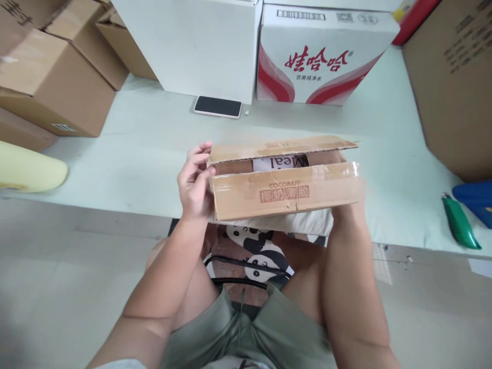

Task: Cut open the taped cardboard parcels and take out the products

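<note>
Sits at a table with a pale green cover, wearing grey-green shorts. Has between the knees a panda print crossed by curved black strips.

Holds a shallow brown carton over the table's near edge, in front of the lap. Clasps its left end with the left hand, thumb at the front corner and other fingers curled round the side. Sets the right hand, blurred, at the opposite end, mostly hidden behind and beneath the carton; cannot tell the set of those fingers. Turns toward the lap the carton's front, printed with COCONUT above four Chinese characters. Has the top flap partly raised, and through the gap shows a white packet marked "Meal" upside down.

Has near the table's right edge a green tool, just beside a blue object, and at the left a pale yellow roll. Faces, beyond the carton, a phone lying flat, dark screen upward. Farther back, meets stacked cardboard boxes on the left, a plain white box, a white-and-red water box beside it, and a large brown box on the right.
</note>
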Action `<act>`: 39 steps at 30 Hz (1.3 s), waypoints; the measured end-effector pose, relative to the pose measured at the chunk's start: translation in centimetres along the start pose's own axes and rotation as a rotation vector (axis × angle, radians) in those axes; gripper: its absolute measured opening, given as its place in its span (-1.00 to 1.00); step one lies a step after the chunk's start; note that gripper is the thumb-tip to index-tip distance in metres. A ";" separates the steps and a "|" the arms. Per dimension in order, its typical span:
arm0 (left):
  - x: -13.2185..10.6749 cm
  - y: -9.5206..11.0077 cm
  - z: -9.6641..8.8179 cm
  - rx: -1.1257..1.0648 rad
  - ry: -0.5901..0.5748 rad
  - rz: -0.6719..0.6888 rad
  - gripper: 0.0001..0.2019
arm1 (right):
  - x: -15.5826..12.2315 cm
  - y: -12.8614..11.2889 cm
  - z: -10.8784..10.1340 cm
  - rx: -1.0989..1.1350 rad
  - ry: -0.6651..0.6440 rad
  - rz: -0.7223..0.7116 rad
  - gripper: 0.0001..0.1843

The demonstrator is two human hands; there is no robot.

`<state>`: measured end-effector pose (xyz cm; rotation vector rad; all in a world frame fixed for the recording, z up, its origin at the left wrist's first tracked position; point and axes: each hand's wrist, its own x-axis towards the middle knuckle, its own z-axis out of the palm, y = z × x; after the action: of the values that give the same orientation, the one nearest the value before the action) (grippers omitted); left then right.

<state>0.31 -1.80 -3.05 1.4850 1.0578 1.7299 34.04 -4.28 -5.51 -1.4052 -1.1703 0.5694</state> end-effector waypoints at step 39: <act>2.2 6.7 -4.4 0.413 -0.745 0.356 -0.40 | -3.9 -11.7 -0.3 0.232 -0.668 -0.375 -0.19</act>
<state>-4.09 -4.00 3.63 2.4330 0.7880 1.0011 29.06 -9.70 4.42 -0.7739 -1.7798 0.9045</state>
